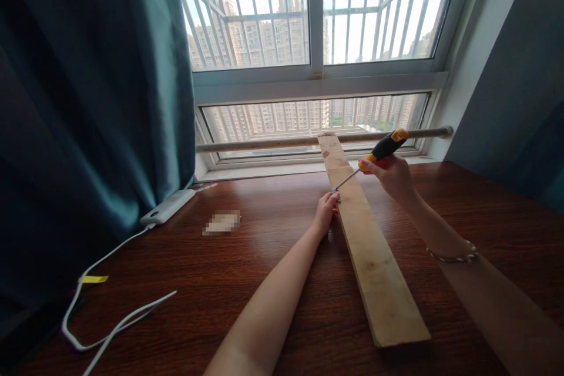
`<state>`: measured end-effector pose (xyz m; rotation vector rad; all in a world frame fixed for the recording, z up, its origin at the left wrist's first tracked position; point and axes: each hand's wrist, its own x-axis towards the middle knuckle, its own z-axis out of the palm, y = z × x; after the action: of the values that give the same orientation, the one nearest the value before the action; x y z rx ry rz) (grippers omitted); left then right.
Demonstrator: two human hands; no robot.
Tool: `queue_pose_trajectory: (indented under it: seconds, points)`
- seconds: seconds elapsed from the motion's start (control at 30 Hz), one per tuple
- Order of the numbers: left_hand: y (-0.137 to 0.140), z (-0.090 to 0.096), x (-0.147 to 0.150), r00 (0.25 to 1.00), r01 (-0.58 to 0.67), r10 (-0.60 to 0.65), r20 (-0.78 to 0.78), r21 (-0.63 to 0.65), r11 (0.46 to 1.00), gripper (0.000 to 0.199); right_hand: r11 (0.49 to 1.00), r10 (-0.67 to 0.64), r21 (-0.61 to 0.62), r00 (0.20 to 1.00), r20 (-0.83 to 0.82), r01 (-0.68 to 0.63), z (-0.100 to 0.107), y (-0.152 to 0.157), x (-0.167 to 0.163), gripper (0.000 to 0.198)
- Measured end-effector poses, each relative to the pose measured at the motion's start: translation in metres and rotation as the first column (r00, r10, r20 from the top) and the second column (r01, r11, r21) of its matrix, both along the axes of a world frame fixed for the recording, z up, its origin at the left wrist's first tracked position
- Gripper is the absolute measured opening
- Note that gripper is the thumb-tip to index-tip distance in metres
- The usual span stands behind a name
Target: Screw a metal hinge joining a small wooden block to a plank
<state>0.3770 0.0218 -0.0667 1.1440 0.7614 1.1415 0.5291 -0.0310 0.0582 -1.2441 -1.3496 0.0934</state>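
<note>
A long wooden board (368,247) runs away from me, its far end at the rail by the window. My right hand (394,179) is closed round a screwdriver (385,145) with a black and yellow handle. Its shaft slants down to the left, and the tip meets a small metal piece (335,190) at the board's left edge. My left hand (325,211) pinches at that same spot, fingertips against the board's edge and the metal piece. The piece is too small to make out, and some fingers are hidden.
The board lies over a dark brown wooden tabletop (247,270). At the left are a white power strip (168,207), a white cable (106,252) with a yellow tag (94,279), and a blurred pale item (221,222). A blue curtain (97,82) hangs there. A horizontal rail (264,144) crosses the window.
</note>
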Motion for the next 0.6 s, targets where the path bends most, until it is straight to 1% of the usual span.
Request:
queue_pose_trajectory:
  seconds: [0.13,0.23,0.3,0.33,0.37,0.4,0.43,0.47,0.5,0.53,0.6]
  points:
    - [-0.002,0.002,0.003,1.000,-0.020,0.020,0.003,0.002,1.000,0.030,0.993,-0.115,0.051,0.980,0.164,0.108,0.009,-0.008,-0.009,0.039]
    - [-0.002,0.003,0.006,0.998,-0.064,0.064,-0.013,-0.023,0.998,0.025,0.975,-0.214,0.115,0.942,0.258,0.190,0.014,-0.001,-0.013,0.038]
    - [-0.001,0.003,0.008,0.996,-0.088,0.087,-0.016,-0.038,0.995,0.024,0.971,-0.234,0.114,0.936,0.264,0.211,0.017,0.009,-0.016,0.037]
    - [-0.001,0.003,0.009,0.995,-0.097,0.096,-0.019,-0.047,0.994,0.024,0.974,-0.220,0.100,0.947,0.236,0.201,0.018,0.013,-0.018,0.036]
    - [0.000,0.002,0.009,0.994,-0.104,0.103,-0.022,-0.055,0.993,0.023,0.983,-0.178,0.078,0.966,0.186,0.166,0.019,0.017,-0.019,0.036]
    - [0.000,0.002,0.009,0.994,-0.108,0.107,-0.025,-0.063,0.992,0.023,0.994,-0.106,0.053,0.988,0.110,0.100,0.020,0.020,-0.020,0.035]
    - [0.001,0.002,0.010,0.994,-0.112,0.110,-0.028,-0.070,0.991,0.023,1.000,-0.005,0.026,1.000,0.014,0.005,0.021,0.022,-0.021,0.034]
    - [0.001,0.001,0.010,0.993,-0.113,0.111,-0.031,-0.076,0.991,0.023,0.994,0.111,0.000,0.990,-0.085,-0.112,0.022,0.022,-0.022,0.034]
    - [0.002,0.001,0.010,0.993,-0.113,0.111,-0.033,-0.082,0.990,0.024,0.973,0.222,-0.023,0.958,-0.179,-0.230,0.023,0.021,-0.021,0.034]
    - [0.003,0.001,0.009,0.993,-0.113,0.110,-0.035,-0.088,0.990,0.025,0.941,0.314,-0.044,0.914,-0.256,-0.336,0.025,0.018,-0.019,0.034]
    - [0.003,0.000,0.009,0.993,-0.110,0.107,-0.040,-0.098,0.989,0.026,0.862,0.438,-0.091,0.823,-0.361,-0.499,0.028,0.011,-0.013,0.033]
